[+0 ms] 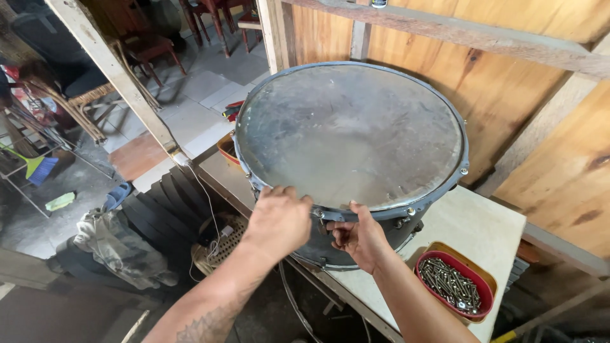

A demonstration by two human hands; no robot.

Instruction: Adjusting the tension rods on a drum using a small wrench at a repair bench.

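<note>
Directly beyond both hands, a drum is being supported on the table. Its near rim is being gripped by the curled left hand, while a lug below the rim is being pinched by the right hand.

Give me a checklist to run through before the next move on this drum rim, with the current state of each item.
1. Drum resting on the workbench: ok, though its near side overhangs the bench edge.
2. Left hand on the metal hoop: ok, fingers over the near rim.
3. Right hand at the rim hardware: ok, just below the hoop.
4. Tool in either hand: cannot tell, palms hidden.
5. Red tray of screws near the right forearm: ok, on the bench.
6. Drumhead surface: not ok, scuffed and dirty.
</note>
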